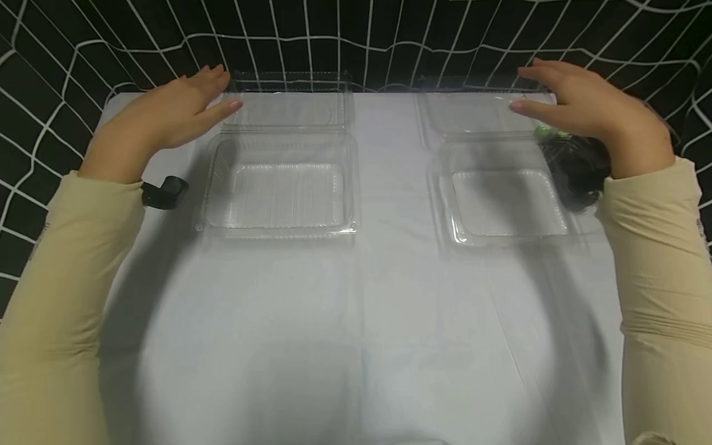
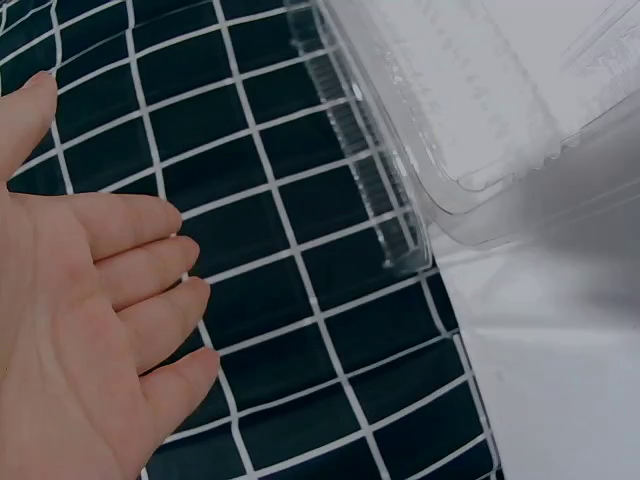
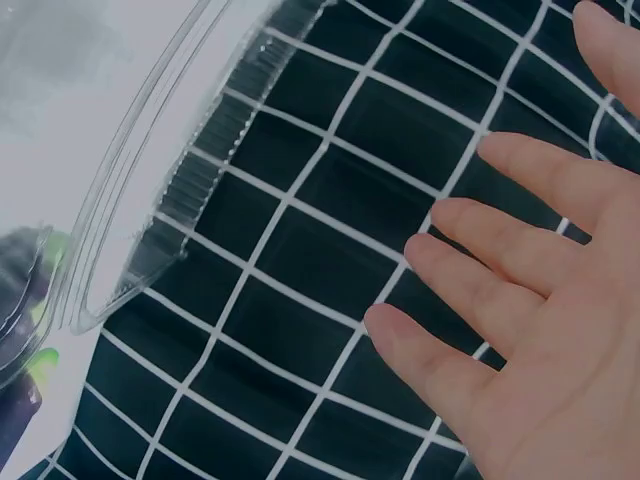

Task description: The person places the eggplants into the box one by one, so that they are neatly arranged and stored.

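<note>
Far edge of the white-clothed table (image 1: 400, 290): we note it at twelve o'clock, with a broad stretch of cloth running from the centre to six o'clock and a narrower strip between two containers. At ten o'clock, one clear, rectangular, ribbed plastic clamshell container (image 1: 283, 201); its raised back lid (image 1: 283, 111) reaches past the table edge. Between two and three o'clock, one similar clear plastic clamshell container (image 1: 508, 213), its lid (image 1: 473, 114) likewise over that edge. Farther out at ten o'clock, one bare left hand (image 1: 169, 114), near the left lid's outer corner, fingers extended and close together, thumb apart. At two o'clock, one bare right hand (image 1: 589, 102), near the right lid's outer corner, fingers extended and slightly spread, thumb apart. The wrist views show both hands apart from the plastic. Standing in the way: a dark purple cluster with bright green parts (image 1: 578, 164), just beside the right container's three o'clock side, contact unclear to us, partly covered by the right wrist. Also listed: a black-and-white grid cloth (image 1: 322, 43) beyond the edge, and two pale yellow sleeves (image 1: 83, 296) along both flanks.
</note>
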The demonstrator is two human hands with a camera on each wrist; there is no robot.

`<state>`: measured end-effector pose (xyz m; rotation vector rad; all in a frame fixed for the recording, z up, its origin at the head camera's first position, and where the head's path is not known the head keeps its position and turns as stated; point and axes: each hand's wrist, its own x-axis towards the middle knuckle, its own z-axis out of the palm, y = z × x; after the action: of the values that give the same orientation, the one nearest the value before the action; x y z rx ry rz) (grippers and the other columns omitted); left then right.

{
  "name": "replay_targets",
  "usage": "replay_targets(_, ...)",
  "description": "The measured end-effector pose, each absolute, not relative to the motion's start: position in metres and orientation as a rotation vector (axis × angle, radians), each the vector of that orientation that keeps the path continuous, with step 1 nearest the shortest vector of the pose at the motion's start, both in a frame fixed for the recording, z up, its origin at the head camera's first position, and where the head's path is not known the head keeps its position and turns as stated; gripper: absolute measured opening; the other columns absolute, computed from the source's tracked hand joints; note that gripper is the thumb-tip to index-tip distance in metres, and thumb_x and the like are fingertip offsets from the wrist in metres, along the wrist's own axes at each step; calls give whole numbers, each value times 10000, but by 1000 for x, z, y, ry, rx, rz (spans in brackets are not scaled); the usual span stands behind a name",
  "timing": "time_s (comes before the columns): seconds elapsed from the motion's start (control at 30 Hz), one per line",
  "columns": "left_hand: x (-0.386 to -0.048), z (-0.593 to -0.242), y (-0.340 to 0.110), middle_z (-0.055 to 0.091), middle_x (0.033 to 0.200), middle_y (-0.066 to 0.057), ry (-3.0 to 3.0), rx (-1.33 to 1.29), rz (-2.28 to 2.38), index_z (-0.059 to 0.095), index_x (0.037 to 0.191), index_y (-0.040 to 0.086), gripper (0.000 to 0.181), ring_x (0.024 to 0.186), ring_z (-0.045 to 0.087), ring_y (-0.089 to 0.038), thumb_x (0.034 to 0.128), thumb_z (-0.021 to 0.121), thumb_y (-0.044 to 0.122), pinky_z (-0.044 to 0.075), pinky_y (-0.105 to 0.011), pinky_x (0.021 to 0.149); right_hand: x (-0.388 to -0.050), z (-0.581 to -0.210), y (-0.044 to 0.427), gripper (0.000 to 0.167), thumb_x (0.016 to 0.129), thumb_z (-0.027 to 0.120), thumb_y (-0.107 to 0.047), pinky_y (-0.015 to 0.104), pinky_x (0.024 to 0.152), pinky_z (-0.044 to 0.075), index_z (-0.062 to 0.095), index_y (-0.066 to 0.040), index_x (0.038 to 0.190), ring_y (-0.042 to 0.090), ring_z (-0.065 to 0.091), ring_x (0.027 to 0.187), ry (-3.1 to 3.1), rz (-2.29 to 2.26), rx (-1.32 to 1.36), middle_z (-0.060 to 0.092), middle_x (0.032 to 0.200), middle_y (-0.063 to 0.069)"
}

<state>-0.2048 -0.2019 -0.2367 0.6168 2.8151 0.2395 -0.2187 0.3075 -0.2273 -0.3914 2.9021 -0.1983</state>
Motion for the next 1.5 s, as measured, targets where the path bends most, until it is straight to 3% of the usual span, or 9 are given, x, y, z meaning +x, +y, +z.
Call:
replay_targets(0.4,-173,-246,-222,10,1555,-173,2845,639,353,79,1497,-2,683,1420,33,-351,1017,246,454,59,-503,1135,-198,-228,327,706,976,410,-434,596,1097,69,194,7,1483,442,71,1395,2988,-244,-259,92,1530,263)
replay_targets(0.7,-140,-259,-228,-1,1562,-163,2866,598,410,52,1498,2,697,1414,16,-378,1014,283,446,26,-470,1143,-179,-230,349,666,981,436,-371,572,1110,79,233,46,1459,431,113,1394,3065,-294,-150,162,1511,270)
replay_targets(1.0,-104,-275,-230,43,1558,-177,2915,580,489,84,1491,-21,702,1429,18,-313,1012,349,418,37,-440,1149,-165,-242,371,659,972,427,-406,656,1014,249,277,17,1455,555,337,1201,3127,-298,-24,228,1488,277)
replay_targets(1.1,-94,-281,-232,62,1555,-190,2938,562,519,102,1485,-38,690,1430,30,-310,1014,370,388,44,-441,1150,-161,-247,381,623,982,433,-352,633,1043,223,259,-4,1468,547,289,1268,3139,-360,48,226,1495,263)
replay_targets(1.13,-91,-284,-232,67,1553,-195,2945,556,529,108,1484,-43,687,1430,32,-310,1014,375,381,45,-442,1150,-161,-252,387,640,982,427,-401,622,1048,227,269,-23,1473,513,286,1295,3153,-380,85,234,1502,243)
replay_targets(1.27,-82,-295,-233,82,1545,-214,2982,516,570,129,1471,-69,680,1430,37,-304,1011,402,352,49,-444,1149,-151,-260,403,584,996,450,-305,582,1080,203,279,4,1462,429,215,1370,3181,-543,127,236,1502,246)
replay_targets(1.37,-77,-304,-233,97,1536,-235,3017,500,601,140,1460,-90,677,1429,47,-308,1010,410,336,59,-447,1149,-142,-264,412,536,989,471,-185,537,1104,201,292,16,1452,419,220,1373,3193,-633,198,258,1488,263)
replay_targets(1.5,-72,-313,-231,106,1532,-244,3044,493,635,144,1457,-97,663,1426,64,-326,1015,397,327,78,-470,1144,-139,-283,440,533,992,459,-245,478,1103,259,306,-84,1476,413,333,1321,3180,-632,390,303,1475,248)
